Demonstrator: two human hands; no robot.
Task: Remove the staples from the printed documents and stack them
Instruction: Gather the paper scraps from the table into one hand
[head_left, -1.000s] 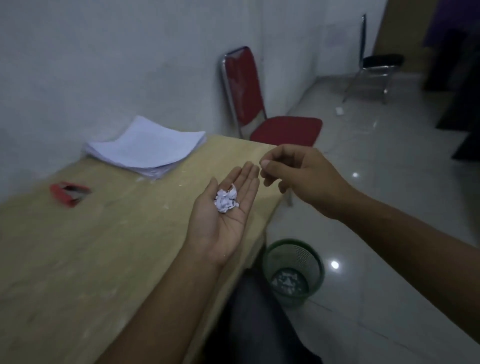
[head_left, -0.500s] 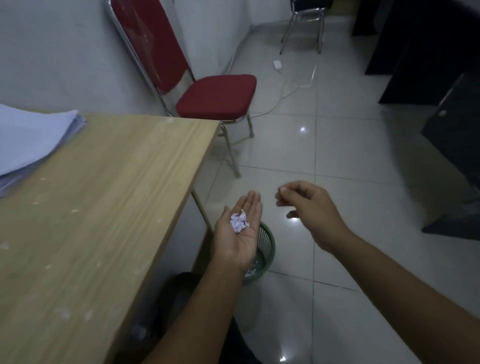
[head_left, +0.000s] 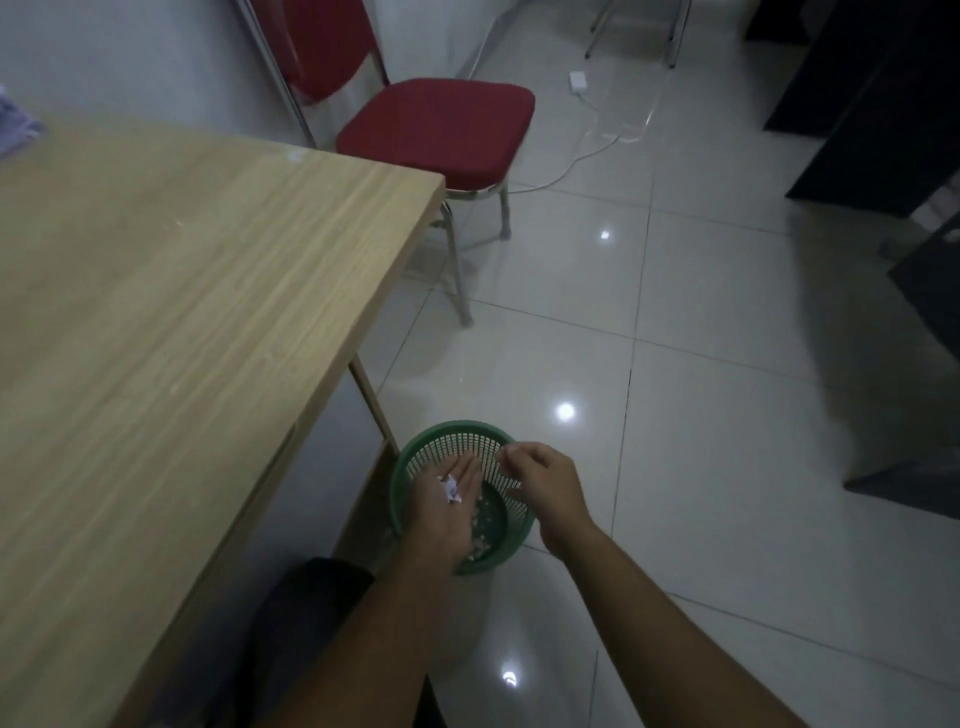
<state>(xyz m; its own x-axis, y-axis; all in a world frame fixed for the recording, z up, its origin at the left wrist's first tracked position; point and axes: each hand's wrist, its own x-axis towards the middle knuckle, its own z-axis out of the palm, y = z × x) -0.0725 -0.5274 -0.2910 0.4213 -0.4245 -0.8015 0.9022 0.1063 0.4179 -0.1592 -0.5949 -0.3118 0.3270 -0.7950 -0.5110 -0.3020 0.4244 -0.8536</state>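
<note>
**Status: Both Hands over the Waste Basket**

1. Left hand (head_left: 447, 514): positioned above the green waste basket (head_left: 457, 425), palm turned upward and inward. The fingers (head_left: 467, 467) are extended and straight, not clamped. A small wad of crumpled white paper scraps (head_left: 451, 489) rests on the palm at the base of the fingers.

2. Right hand (head_left: 545, 486): positioned just beside the left hand, above the right side of the basket. Its fingers (head_left: 511, 456) are loosely curled, thumb close to forefinger. Whether they pinch anything cannot be determined.

3. Waste basket: stands on the tiled floor (head_left: 727, 415), beside the near corner of the worktop (head_left: 182, 312). Pale debris (head_left: 485, 525) lies on its bottom.

4. Printed documents (head_left: 10, 122): only a blurred corner shows, at the far left edge of the worktop, well apart from both hands.

5. Surroundings: a red chair (head_left: 436, 130) stands beyond the far end of the worktop. A white cable (head_left: 571, 166) runs across the floor behind it.
</note>
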